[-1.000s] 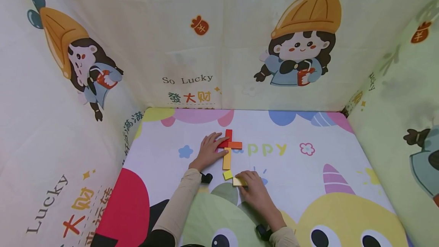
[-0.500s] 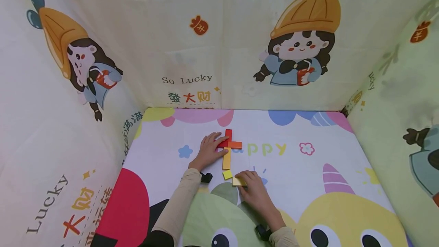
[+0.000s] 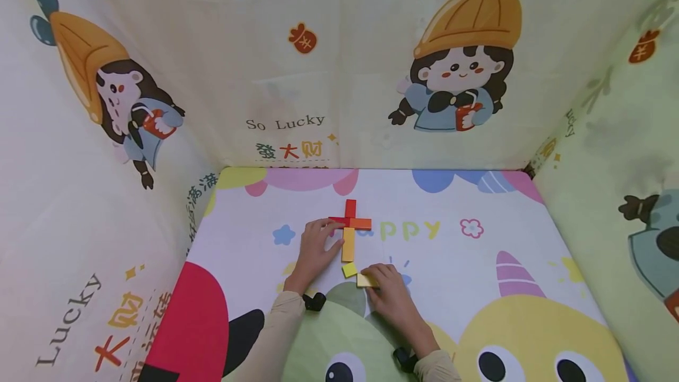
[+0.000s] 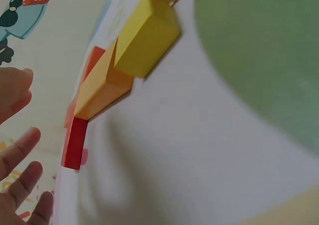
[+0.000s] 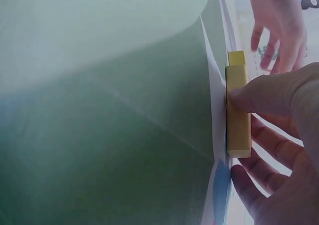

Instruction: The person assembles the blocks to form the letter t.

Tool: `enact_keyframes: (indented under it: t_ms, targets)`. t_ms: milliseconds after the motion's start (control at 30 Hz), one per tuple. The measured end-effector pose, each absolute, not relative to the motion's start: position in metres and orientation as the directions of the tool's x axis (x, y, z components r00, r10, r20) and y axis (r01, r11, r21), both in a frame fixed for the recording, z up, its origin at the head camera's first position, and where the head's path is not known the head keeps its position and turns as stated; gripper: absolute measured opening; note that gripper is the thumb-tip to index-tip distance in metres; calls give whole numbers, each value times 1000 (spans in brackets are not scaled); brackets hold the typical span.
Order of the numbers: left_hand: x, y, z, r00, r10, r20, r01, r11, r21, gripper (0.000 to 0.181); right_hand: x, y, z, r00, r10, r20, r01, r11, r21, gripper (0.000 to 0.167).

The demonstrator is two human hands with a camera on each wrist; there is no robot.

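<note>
My right hand (image 3: pixel 394 296) pinches a pale yellow wooden block (image 5: pixel 238 130) between thumb and fingers, low on the tabletop. One end of it is near a small yellow block (image 4: pixel 147 35). Beyond that, a long light-orange block (image 3: pixel 348 244) leads up to an orange block (image 3: pixel 361 224), an upright red block (image 3: pixel 350 208) and a darker red block (image 4: pixel 75 142). My left hand (image 3: pixel 314 252) hovers to the left of these blocks. Its fingers are spread and relaxed, holding nothing, and in the left wrist view they stand apart from the blocks.
A printed cloth (image 3: pixel 424 264) with cartoon shapes covers the table. Patterned fabric walls (image 3: pixel 371 75) enclose its back, left and right sides. A small black device sits on each wrist.
My left hand has drawn back toward me from the red and light-orange blocks, uncovering more of the darker red one. My right hand keeps its pinch, and the blocks look the same.
</note>
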State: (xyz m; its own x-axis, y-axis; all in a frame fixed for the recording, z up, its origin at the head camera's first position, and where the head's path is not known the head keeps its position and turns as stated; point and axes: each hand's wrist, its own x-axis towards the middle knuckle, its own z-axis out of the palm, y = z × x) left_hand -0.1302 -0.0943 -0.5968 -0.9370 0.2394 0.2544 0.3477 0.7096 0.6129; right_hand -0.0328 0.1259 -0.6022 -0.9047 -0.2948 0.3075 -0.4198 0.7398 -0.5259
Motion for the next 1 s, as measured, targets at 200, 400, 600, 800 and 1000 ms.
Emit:
enact_keyframes:
  t_ms: [200,400,600,800,1000]
  targets:
    - [-104,-100,-597,-935,222,278,353,682,641,17,-33,125,-602,-908,-293,299,-412,749,-519,35]
    - [-85,-104,-599,-943,220,250,332,680,653,13,-32,125,-601,-926,-278,256,-375,753,-541,33]
    - [-73,-104,-606,-925,265,274,380,703,601,13,-30,124,-602,-930,-269,250,-364,761,-536,32]
    - [-66,-102,-611,-909,328,257,414,780,469,24,-29,124,-605,-934,-267,235,-355,756,-550,34]
    - [-63,-98,-614,-893,337,298,438,805,400,32,-30,125,-606,-915,-270,301,-395,754,-524,36]
